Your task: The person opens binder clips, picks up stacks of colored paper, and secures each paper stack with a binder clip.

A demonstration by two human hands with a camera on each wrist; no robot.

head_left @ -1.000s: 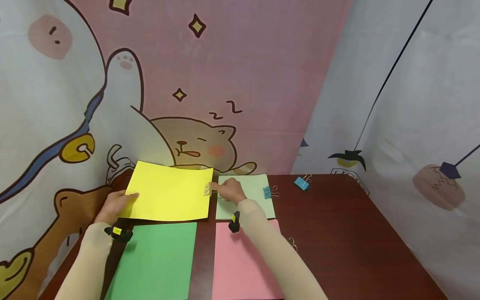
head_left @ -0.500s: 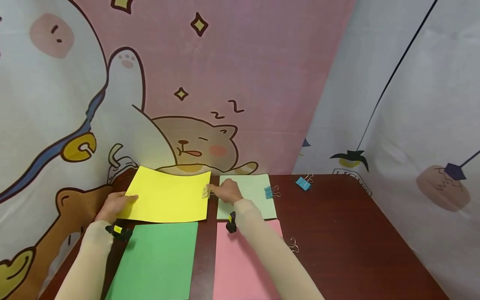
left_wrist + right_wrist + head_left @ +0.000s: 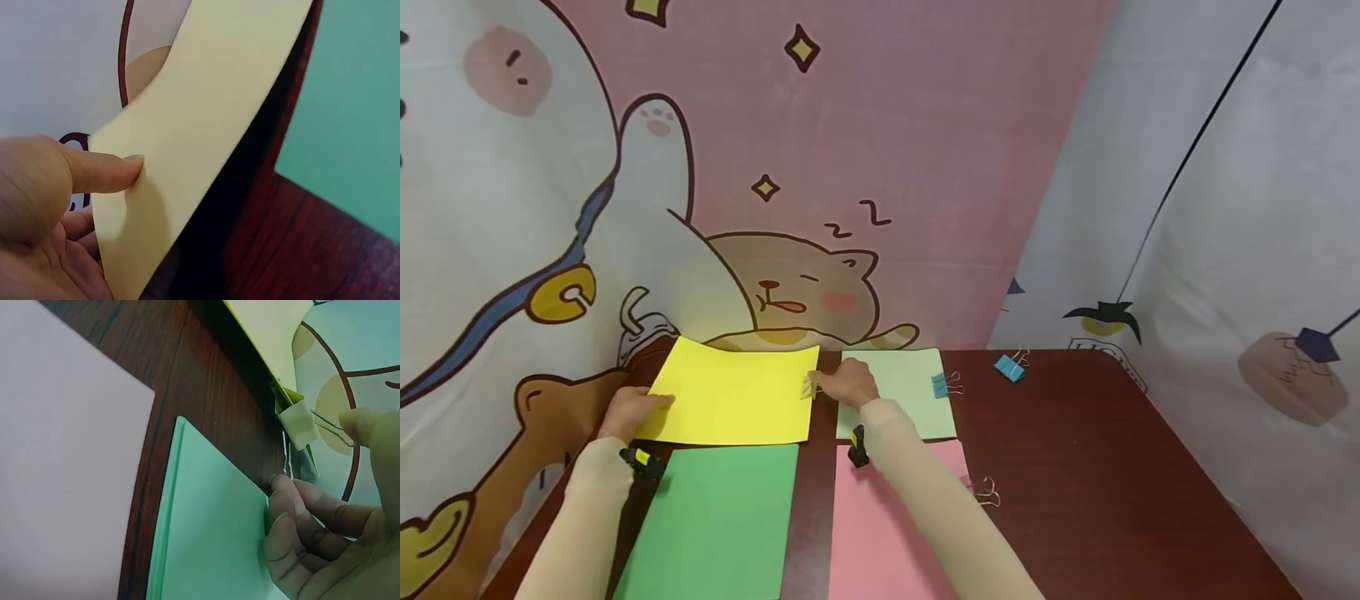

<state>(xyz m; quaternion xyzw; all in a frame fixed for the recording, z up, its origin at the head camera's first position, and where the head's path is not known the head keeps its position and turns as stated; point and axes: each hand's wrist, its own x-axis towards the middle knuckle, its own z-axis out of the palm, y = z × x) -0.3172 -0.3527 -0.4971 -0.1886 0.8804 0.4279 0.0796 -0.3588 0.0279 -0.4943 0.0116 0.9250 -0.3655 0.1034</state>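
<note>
A yellow stack of paper (image 3: 730,396) is held at both ends over the back left of the table, its surface slightly bowed. My left hand (image 3: 628,412) grips its left edge, thumb on top and fingers underneath, as the left wrist view shows. At its right edge sits a pale yellow binder clip (image 3: 295,422). My right hand (image 3: 847,382) pinches that clip's wire handles (image 3: 334,430), with the thumb on one handle and fingertips at the other. The handles stand spread apart.
Green paper (image 3: 711,517) lies in front of the yellow one. Pink paper (image 3: 880,533) lies beside it, with wire clip handles (image 3: 987,492) at its right edge. Pale green paper (image 3: 917,408) carries a blue binder clip (image 3: 941,385). Another blue binder clip (image 3: 1011,367) lies loose at the back.
The yellow paper has come down a little towards the table, and its right end has shifted slightly left. My right hand has moved along with the clip. The left hand keeps its grip.
</note>
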